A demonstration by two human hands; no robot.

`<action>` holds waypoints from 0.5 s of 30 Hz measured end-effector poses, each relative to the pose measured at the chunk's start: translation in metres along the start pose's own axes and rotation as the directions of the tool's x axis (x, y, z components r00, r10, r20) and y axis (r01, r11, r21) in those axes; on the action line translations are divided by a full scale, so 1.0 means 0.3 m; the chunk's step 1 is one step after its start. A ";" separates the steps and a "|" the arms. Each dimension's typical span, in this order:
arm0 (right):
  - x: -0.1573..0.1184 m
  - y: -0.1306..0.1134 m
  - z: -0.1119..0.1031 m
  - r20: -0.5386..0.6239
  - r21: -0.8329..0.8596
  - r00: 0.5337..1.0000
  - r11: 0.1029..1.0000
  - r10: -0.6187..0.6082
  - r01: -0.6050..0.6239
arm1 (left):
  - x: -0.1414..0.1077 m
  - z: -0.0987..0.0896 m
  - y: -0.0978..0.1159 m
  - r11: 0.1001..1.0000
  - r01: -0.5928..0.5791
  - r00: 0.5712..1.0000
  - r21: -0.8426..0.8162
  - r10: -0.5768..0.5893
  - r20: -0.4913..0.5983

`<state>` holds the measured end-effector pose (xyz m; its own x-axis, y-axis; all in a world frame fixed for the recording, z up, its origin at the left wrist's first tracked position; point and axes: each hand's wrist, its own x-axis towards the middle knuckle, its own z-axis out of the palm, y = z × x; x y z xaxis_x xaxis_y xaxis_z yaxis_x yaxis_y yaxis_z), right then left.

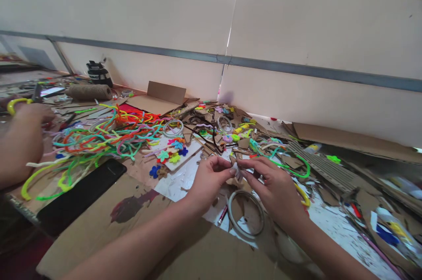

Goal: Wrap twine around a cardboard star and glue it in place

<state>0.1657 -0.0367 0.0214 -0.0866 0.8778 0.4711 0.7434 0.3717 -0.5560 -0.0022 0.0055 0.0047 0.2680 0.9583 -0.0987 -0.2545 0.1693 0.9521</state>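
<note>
In the middle of the head view, my left hand (211,181) and my right hand (273,187) meet over the cluttered table. Fingertips of both hands pinch a small whitish and brown piece (238,172); it looks like folded paper or card, but the fingers partly hide it. Just below them lies a roll of tape (231,217), with a slim dark red pen-like stick (222,216) at its left. Left of my left hand, colourful felt-like flowers (174,153) rest on a white card.
A tangle of pipe cleaners (108,139) covers the left side, near a black phone (82,196). Another person's arm (23,139) reaches in there, with yellow-handled scissors (18,105). Twine (89,92) lies behind. Corrugated cardboard (325,168) and scraps fill the right. White panels (132,20) border the back.
</note>
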 end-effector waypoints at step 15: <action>0.008 0.010 -0.007 0.017 0.091 0.966 0.961 0.259 -0.260 | -0.014 0.015 -0.014 0.967 -0.146 0.989 0.210 0.140 0.044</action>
<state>0.1691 -0.0342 0.0223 0.0977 0.9493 0.2989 0.6768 0.1568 -0.7193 0.0019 -0.0005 0.0023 0.2704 0.9615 0.0485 -0.0902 -0.0248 0.9956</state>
